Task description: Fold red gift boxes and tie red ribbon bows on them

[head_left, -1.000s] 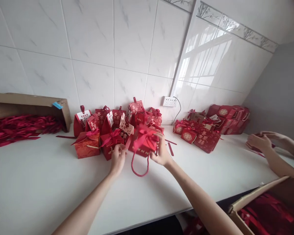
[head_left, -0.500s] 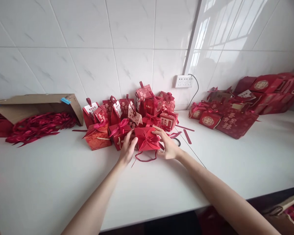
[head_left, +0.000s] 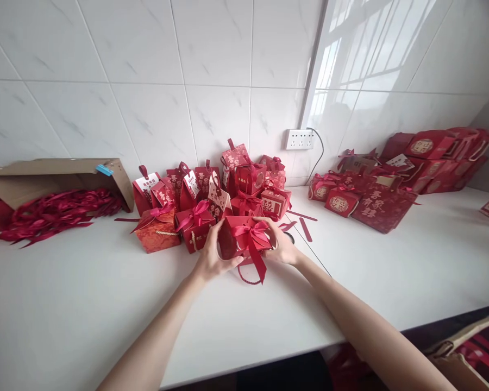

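Observation:
Between my hands is a red gift box point(head_left: 239, 239) with a ribbon bow point(head_left: 255, 234) on its front and a red cord handle hanging below. My left hand point(head_left: 212, 255) is closed on the box's left side, thumb at the lower edge. On the right side, my right hand point(head_left: 282, 244) grips it, its fingertips partly hidden by the box and bow. Right behind stand a dark red box with a pink bow point(head_left: 195, 218) and an orange-red box with a cord handle point(head_left: 158, 231).
Several red gift boxes point(head_left: 234, 157) cluster against the tiled wall. Left lies a cardboard box point(head_left: 65, 169) with a heap of red ribbons point(head_left: 65, 212). More red boxes point(head_left: 387, 203) are stacked at right. Ribbon strips point(head_left: 305, 229) lie near my right hand. A power socket point(head_left: 300, 139) is on the wall.
The gift box has turned and tilted in my hands, so its left side now shows. A ribbon tail hangs down its front. My left thumb has moved to the lower edge.

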Motion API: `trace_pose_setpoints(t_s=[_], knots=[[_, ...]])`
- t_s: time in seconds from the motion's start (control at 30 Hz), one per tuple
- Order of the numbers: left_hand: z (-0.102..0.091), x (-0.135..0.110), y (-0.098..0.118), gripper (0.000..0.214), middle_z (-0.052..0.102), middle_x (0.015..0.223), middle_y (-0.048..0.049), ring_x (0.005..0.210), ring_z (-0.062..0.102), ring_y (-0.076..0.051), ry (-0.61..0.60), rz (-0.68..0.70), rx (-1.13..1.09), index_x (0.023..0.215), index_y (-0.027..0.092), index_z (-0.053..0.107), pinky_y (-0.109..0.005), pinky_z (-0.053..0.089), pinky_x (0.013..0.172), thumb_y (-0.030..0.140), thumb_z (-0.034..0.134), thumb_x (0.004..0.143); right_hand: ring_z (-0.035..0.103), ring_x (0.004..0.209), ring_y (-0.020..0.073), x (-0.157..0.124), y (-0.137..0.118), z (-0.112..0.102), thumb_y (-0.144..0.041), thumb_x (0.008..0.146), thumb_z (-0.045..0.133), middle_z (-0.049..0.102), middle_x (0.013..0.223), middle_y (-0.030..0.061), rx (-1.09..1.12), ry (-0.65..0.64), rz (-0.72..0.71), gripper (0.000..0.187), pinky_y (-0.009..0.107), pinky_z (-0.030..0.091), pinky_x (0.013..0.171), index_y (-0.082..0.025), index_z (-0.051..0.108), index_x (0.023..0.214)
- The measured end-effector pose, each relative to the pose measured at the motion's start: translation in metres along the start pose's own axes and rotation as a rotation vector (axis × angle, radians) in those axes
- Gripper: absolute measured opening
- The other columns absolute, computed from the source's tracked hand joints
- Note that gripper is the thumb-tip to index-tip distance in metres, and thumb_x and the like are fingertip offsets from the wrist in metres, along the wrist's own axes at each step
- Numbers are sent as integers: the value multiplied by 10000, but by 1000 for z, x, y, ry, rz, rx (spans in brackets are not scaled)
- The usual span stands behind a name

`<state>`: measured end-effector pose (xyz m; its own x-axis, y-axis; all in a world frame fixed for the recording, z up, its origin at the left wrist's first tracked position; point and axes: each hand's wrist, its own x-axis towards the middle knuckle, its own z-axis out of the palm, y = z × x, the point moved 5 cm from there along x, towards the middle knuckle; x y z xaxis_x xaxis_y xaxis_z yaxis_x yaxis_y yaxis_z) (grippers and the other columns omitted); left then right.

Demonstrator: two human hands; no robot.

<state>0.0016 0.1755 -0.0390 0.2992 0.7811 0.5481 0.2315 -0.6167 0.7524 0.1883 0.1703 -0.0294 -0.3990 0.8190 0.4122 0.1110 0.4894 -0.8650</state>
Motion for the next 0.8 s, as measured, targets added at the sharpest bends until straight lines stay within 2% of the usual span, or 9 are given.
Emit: trace_pose_setpoints(t_s=[0.13,0.23,0.37,0.57,0.7,0.8], knots=[[-3,0,6,879,442,1301,-150,1196,457,-323,9,15,25,1334,223,298,-484,402,980,379,747,595,508,1112,242,-1,-6,2,-55,539,604,472,1219,80,85,-16,34,788,347,510,788,-261,352,1257],[-4,0,13,871,457,1286,-141,1160,487,-320,2,29,27,1317,212,312,-488,413,970,362,745,577,519,1090,230,-1,-11,2,-37,532,621,468,1214,71,41,-7,27,807,347,500,810,-271,353,1257],[-4,0,17,859,458,1280,-133,1176,469,-317,-4,36,28,1323,211,300,-491,398,985,352,726,590,523,1067,216,-1,-12,3,-25,539,613,485,1168,63,27,-12,24,822,343,493,822,-271,340,1274],[-5,-3,21,859,438,1270,-130,1197,436,-320,47,128,132,1315,195,321,-487,391,995,335,731,574,560,943,194,-4,-13,4,-45,549,603,471,1177,72,-32,-2,62,860,366,498,791,-285,296,1316],[-4,-4,20,872,420,1303,-136,1205,438,-326,32,141,140,1339,202,292,-484,417,977,338,725,594,511,1063,235,-3,-12,3,-75,529,631,397,1290,88,-42,8,48,903,390,481,832,-300,287,1333],[1,-4,12,901,377,1376,-148,1237,418,-336,-31,110,80,1399,239,190,-502,423,968,394,686,663,434,1181,275,0,-10,-4,-110,489,671,394,1321,81,-12,24,18,909,410,442,900,-288,330,1312]])
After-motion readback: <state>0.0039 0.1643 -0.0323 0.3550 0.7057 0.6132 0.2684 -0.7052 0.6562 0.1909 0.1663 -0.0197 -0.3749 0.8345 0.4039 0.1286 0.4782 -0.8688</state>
